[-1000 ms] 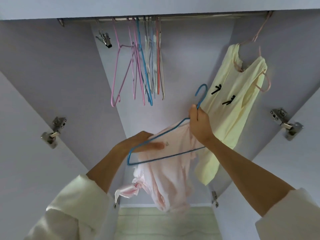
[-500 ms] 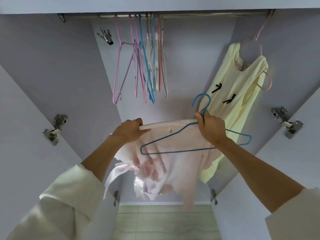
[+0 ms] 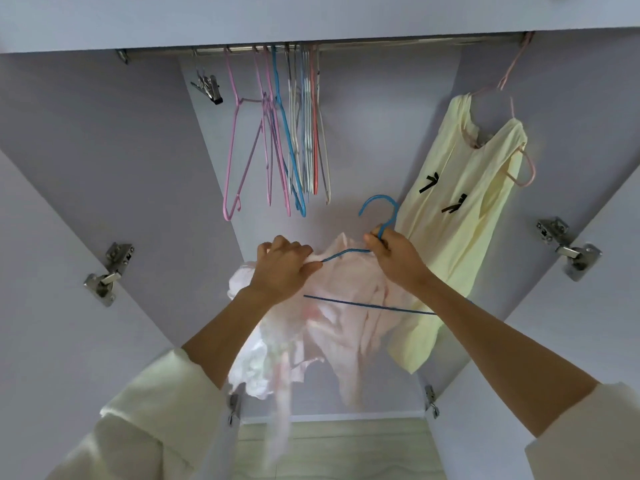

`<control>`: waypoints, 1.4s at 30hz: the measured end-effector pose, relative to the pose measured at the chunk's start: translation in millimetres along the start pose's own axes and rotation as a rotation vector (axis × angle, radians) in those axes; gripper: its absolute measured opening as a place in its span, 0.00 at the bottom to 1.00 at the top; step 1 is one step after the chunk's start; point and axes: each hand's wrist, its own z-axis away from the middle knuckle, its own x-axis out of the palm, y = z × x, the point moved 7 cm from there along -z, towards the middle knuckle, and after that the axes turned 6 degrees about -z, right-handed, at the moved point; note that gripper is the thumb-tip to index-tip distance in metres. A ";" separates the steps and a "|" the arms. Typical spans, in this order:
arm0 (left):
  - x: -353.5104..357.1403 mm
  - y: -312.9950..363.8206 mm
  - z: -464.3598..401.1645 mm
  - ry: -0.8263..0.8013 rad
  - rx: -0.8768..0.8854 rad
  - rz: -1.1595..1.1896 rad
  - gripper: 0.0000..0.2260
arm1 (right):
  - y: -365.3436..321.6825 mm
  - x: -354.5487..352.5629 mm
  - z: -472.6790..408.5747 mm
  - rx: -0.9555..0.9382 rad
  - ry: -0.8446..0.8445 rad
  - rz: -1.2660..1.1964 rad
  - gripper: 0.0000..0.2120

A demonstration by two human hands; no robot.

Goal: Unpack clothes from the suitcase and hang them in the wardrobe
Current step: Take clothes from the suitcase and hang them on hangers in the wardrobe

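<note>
Yellow garment already hung on rail; pink garment half-threaded, left hand gripping its fabric, right hand pinching blue hanger neck, not yet hung.

Blue hanger, pale pink garment, yellow dress.

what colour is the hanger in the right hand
Blue. The hanger gripped by the right hand shows best in the head view, its hook curving above the fingers.
</note>
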 end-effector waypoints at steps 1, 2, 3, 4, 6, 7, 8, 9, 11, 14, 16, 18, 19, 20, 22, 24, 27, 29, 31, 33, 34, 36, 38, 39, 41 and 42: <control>-0.9 0.4 -0.1 0.051 0.011 0.049 0.19 | -2.0 -0.3 -0.9 0.031 -0.073 -0.117 0.16; -2.0 -1.9 0.6 0.084 0.013 0.126 0.23 | -1.9 1.6 -0.9 0.092 -0.167 -0.243 0.14; -2.1 -3.4 1.0 0.099 0.023 0.178 0.28 | 0.5 2.8 0.1 0.178 -0.259 -0.343 0.12; -1.9 -4.8 1.7 0.118 0.045 0.199 0.31 | 8.4 5.0 2.7 0.295 -0.355 -0.417 0.11; -1.6 -13.9 2.4 0.147 0.033 0.285 0.30 | 26.5 6.8 13.4 0.523 -0.547 -0.523 0.23; -2.9 -20.9 2.2 0.163 0.001 0.364 0.26 | 35.7 6.2 20.2 0.603 -0.638 -0.535 0.28; -4.3 -26.4 2.2 0.170 -0.022 0.442 0.20 | 43.3 5.1 29.2 0.672 -0.718 -0.532 0.30; -5.3 -29.2 2.2 0.159 -0.021 0.492 0.15 | 48.2 4.1 39.1 0.729 -0.783 -0.535 0.29; -7.3 -28.1 2.4 0.109 0.025 0.531 0.11 | 51.7 2.3 51.5 0.792 -0.840 -0.580 0.22; -10.0 -26.5 1.6 0.056 0.030 0.576 0.16 | 57.5 1.0 49.4 0.741 -0.838 -0.346 0.06; -10.5 -21.7 1.1 0.031 0.052 0.488 0.16 | 65.7 -5.2 38.9 0.592 -0.790 0.131 0.05; -8.9 -15.2 1.5 0.018 0.095 0.313 0.15 | 74.7 -16.4 21.7 0.428 -0.595 0.477 0.10; -7.2 -14.9 2.6 0.030 0.100 0.221 0.15 | 76.5 -23.5 17.7 0.395 -0.474 0.523 0.07; -6.1 -16.3 3.7 0.051 0.096 0.135 0.15 | 75.7 -30.8 15.7 0.373 -0.355 0.515 0.04; -2.8 -22.3 6.3 0.088 0.081 0.039 0.19 | 72.5 -43.2 16.8 0.346 -0.193 0.496 0.04; -1.4 -26.3 7.1 0.153 0.085 0.010 0.21 | 69.9 -48.5 17.2 0.294 -0.109 0.544 0.07; -3.8 -22.2 4.8 0.235 0.100 -0.041 0.22 | 65.2 -52.2 15.9 0.220 0.040 0.628 0.11; -5.0 -20.0 2.3 0.250 0.113 -0.060 0.18 | 70.4 -57.7 15.8 0.245 0.124 0.634 0.11; -11.0 -19.5 2.2 0.311 0.126 -0.049 0.17 | 79.9 -64.8 16.6 0.326 0.151 0.591 0.12; -16.1 -17.6 2.1 0.358 0.131 -0.030 0.17 | 91.8 -68.0 16.6 0.424 0.164 0.440 0.11; -18.0 -15.7 2.1 0.370 0.128 -0.020 0.17 | 95.8 -67.5 16.4 0.456 0.181 0.312 0.11; -18.6 -12.5 1.9 0.391 0.118 0.000 0.16 | 97.6 -64.8 14.8 0.438 0.228 0.121 0.12; -20.7 -13.5 2.2 0.422 0.101 0.016 0.16 | 91.4 -64.0 14.3 0.338 0.238 0.160 0.11; -21.4 -16.1 3.2 0.440 0.091 0.023 0.16 | 87.4 -63.9 14.0 0.259 0.219 0.249 0.11; -24.3 -22.9 5.1 0.459 0.070 0.025 0.16 | 80.1 -61.3 13.5 0.084 0.134 0.476 0.11; -25.9 -25.1 5.2 0.461 0.072 0.015 0.15 | 79.3 -58.7 13.9 0.031 0.071 0.592 0.13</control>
